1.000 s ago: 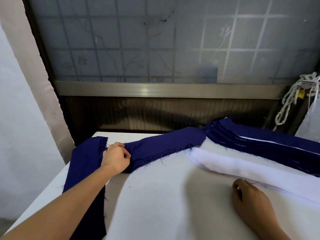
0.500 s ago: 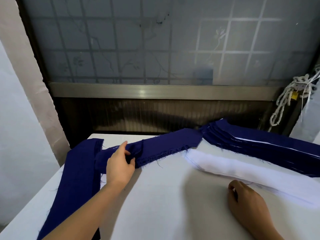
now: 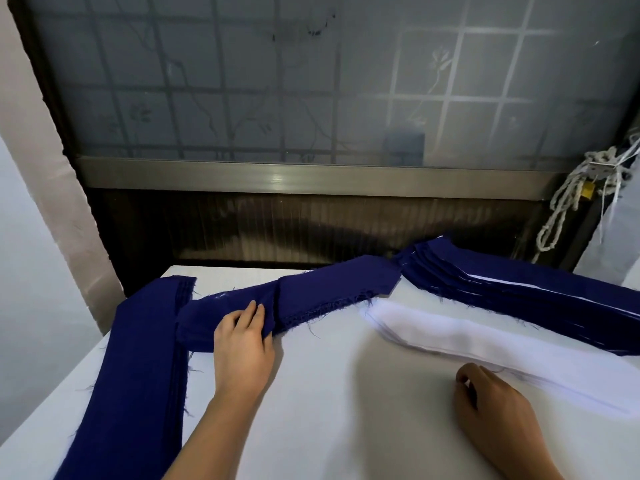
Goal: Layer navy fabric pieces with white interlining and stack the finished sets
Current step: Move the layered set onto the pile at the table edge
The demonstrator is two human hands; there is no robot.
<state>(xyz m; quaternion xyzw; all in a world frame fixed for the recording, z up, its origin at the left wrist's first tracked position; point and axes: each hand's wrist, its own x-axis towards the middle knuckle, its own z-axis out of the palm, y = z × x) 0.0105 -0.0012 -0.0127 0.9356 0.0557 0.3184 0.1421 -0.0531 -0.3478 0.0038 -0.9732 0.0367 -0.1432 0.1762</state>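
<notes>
Left hand (image 3: 242, 341) gripping a long frayed navy fabric strip (image 3: 332, 289), pile of navy strips (image 3: 138, 358) down the white worktop (image 3: 329, 427) edge, right hand (image 3: 498, 410) curled at white interlining stack (image 3: 467, 337), layered navy-and-white sets (image 3: 519, 285) behind, frosted patterned window (image 3: 311, 81) beyond

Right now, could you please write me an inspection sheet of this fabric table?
Surface: white table, flat.
Job's things: navy strip lies across the back; navy pile runs along the left edge; layered stack of navy and white at right; white interlining in front of it.
Clutter: nothing seen beyond frayed threads.
Grips: left hand pinches a fold of the navy strip; right hand curled at the interlining's near edge, hold unclear.
Cables: nothing seen.
Surroundings: frosted window behind; knotted white rope hangs at right.
</notes>
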